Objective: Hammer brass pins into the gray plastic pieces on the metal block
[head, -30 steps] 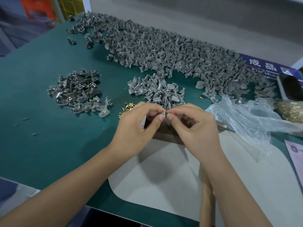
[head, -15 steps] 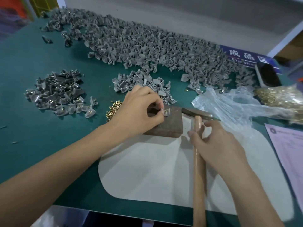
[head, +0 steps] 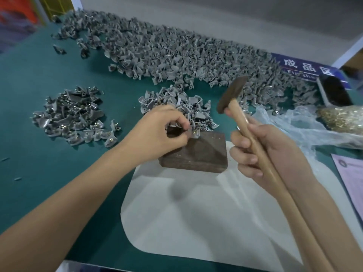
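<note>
Both hands are busy at the block. Right hand (head: 261,152) is curled round the wooden handle of the hammer (head: 255,134), which is now lifted off the pad; half a second ago the hammer lay flat with that hand just settling on its handle. Its dark head (head: 231,95) now hangs tilted in the air, above and to the right of the block. Left hand (head: 157,132) has kept its place at the block's far left corner, fingers bent, pinching a gray plastic piece (head: 193,131) against the top of the metal block (head: 198,154). A brass pin (head: 194,131) shows as a small yellow spot in that piece; how deep it sits cannot be told.

Nearest the camera lies the pale pad (head: 196,222), on the green table (head: 39,154), and the block stands on the pad's far edge. Just behind the block is a small heap of gray pieces (head: 176,103). Well to the left lies a separate pile of pieces with pins showing (head: 72,114). To the right are a crumpled clear bag (head: 306,130), a bag of brass pins (head: 343,118) and the corner of a pink paper (head: 351,173). Farthest back, a long bank of gray pieces (head: 176,54) runs across the table toward a blue sign (head: 306,67).
</note>
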A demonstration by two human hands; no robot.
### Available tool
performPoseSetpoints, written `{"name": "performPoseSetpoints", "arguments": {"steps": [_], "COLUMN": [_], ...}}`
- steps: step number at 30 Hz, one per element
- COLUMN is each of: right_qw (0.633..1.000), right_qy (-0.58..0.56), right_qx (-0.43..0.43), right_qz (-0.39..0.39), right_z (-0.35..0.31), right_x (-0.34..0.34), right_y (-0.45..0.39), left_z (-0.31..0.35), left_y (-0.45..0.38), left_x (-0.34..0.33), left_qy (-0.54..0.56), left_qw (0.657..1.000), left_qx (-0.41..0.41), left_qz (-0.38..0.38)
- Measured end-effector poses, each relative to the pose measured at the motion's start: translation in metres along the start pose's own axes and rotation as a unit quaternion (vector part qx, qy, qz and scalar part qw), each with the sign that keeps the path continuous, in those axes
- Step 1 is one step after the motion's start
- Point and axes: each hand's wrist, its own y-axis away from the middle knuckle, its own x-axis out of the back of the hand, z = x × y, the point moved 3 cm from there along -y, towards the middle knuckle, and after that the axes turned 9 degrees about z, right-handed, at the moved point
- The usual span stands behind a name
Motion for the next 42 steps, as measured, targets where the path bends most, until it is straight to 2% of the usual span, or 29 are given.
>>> {"name": "performPoseSetpoints", "arguments": {"steps": [3, 7, 23, 28, 35, 38, 42], "right_qw": [0.999, 0.997, 0.997, 0.997, 0.996, 0.997, 0.998], "right_qy": [0.007, -0.001, 0.028, 0.051, 0.024, 0.025, 0.032], "right_qx": [-0.042, -0.071, -0.006, -0.019, 0.032, 0.022, -0.034], "right_qz": [-0.008, -0.004, -0.069, -0.047, -0.082, -0.073, -0.036], "right_z": [0.008, 0.023, 0.031, 0.036, 0.031, 0.032, 0.034], "right_x": [-0.009, -0.015, -0.019, -0.020, -0.021, -0.020, -0.018], "right_y": [0.000, 0.004, 0.013, 0.012, 0.015, 0.015, 0.011], "left_z": [-0.002, -0.003, -0.004, -0.005, -0.006, -0.006, -0.006], "left_y": [0.000, 0.002, 0.004, 0.004, 0.004, 0.004, 0.003], "left_x": [0.001, -0.001, -0.002, -0.001, -0.002, -0.002, -0.002], "left_qy": [0.016, 0.013, 0.016, 0.014, 0.014, 0.015, 0.005], "left_qw": [1.000, 1.000, 1.000, 0.999, 0.999, 0.999, 0.999], "left_qx": [-0.013, -0.017, -0.013, -0.028, -0.024, -0.028, -0.028], "left_qz": [-0.015, 0.001, 0.020, 0.024, 0.020, 0.022, 0.024]}}
